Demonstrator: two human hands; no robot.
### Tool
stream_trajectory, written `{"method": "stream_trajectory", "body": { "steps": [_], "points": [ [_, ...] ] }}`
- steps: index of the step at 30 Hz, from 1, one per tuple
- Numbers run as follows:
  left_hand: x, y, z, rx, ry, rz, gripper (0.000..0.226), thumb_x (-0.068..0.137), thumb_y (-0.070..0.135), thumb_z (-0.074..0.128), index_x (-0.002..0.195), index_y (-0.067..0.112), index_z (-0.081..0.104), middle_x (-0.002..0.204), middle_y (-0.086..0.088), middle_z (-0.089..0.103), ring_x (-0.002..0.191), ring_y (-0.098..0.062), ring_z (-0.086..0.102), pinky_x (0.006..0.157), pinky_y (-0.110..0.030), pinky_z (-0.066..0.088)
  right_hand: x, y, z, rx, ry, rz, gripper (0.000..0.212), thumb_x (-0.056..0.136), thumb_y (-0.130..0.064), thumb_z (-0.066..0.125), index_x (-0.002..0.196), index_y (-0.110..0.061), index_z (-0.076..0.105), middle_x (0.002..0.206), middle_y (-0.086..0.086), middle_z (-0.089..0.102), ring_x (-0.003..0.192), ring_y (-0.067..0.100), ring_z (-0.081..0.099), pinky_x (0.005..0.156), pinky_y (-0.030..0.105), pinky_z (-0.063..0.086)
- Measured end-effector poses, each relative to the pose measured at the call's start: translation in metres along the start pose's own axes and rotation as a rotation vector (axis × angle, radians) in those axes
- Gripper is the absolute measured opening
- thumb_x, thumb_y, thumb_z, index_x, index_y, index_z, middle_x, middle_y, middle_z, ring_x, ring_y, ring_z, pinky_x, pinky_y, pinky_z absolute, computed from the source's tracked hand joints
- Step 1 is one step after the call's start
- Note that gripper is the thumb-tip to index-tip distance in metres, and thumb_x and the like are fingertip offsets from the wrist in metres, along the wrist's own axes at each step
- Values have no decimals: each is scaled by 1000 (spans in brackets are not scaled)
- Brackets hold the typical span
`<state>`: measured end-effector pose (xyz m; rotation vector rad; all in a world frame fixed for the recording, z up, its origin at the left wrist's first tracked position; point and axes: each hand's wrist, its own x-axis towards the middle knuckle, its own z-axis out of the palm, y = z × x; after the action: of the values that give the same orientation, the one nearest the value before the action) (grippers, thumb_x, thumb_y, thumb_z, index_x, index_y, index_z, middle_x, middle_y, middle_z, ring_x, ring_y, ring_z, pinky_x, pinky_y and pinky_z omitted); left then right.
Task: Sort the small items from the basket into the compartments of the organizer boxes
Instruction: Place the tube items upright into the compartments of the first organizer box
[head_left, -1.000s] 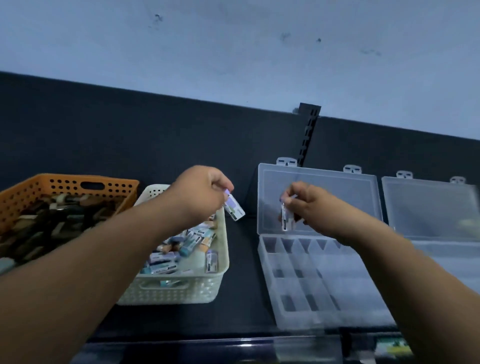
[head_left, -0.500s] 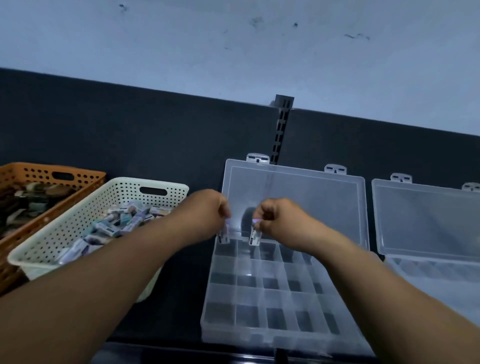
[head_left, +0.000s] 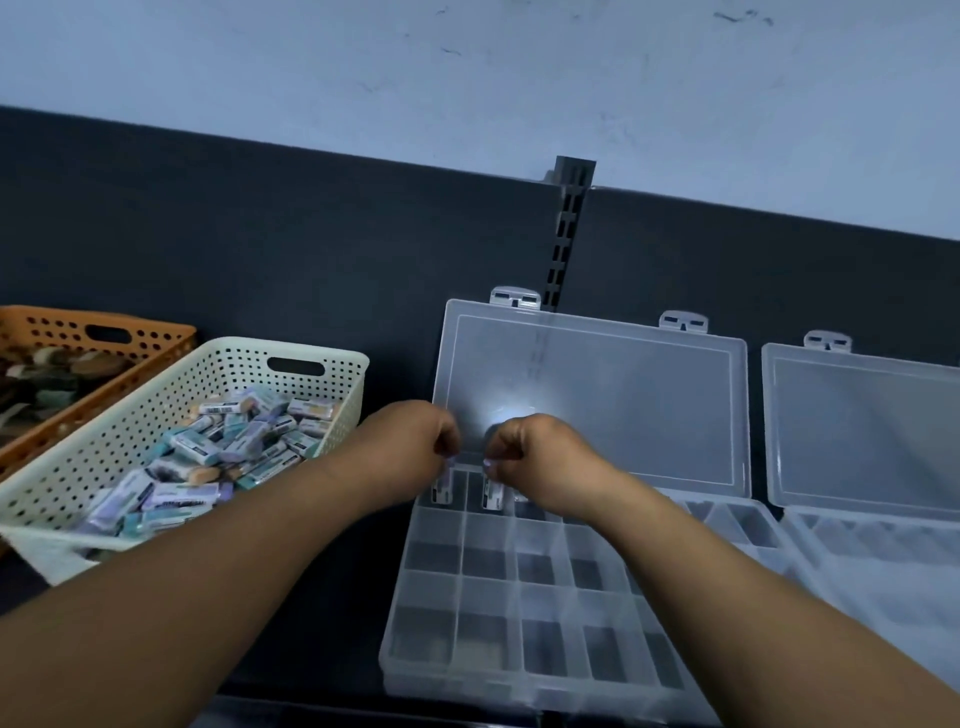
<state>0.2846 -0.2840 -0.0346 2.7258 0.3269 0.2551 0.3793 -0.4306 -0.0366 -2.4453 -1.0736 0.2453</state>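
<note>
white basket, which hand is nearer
Left. The left hand is just right of the white basket, at the box's left edge; the right hand is farther right, over the box.

The scene is dimly lit, and a cool bluish cast is laid over the pale wall (head_left: 467, 78). One bright glare spot is reflected from the clear lid (head_left: 623, 395) of the open organizer box (head_left: 483, 571), near its lower edge. The dark back panel (head_left: 260, 249) is left almost without detail. Straight edges are bowed by the wide lens. Print on the small packets (head_left: 208, 447) in the white basket (head_left: 218, 364) is smeared past reading.
</note>
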Motion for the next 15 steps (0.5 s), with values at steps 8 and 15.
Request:
{"method": "stream_trajectory", "body": {
  "steps": [8,15],
  "points": [
    [4,-2,4,35,-12,30,14,82,16,64,89,27,69,93,8,66,88,-15,62,80,-29,52,1,-2,0,-100,-28,1,18,83,-15,67,72,-27,60,84,0,66,77,20,60,64,24,44],
    [2,-3,4,14,9,-1,29,83,23,68,112,24,64,106,3,66,94,-15,60,85,-30,50,-4,-6,-7,-171,-43,-51,10,84,-26,68,85,-25,59,85,-1,58,80,19,55,65,25,40]
  ]
}}
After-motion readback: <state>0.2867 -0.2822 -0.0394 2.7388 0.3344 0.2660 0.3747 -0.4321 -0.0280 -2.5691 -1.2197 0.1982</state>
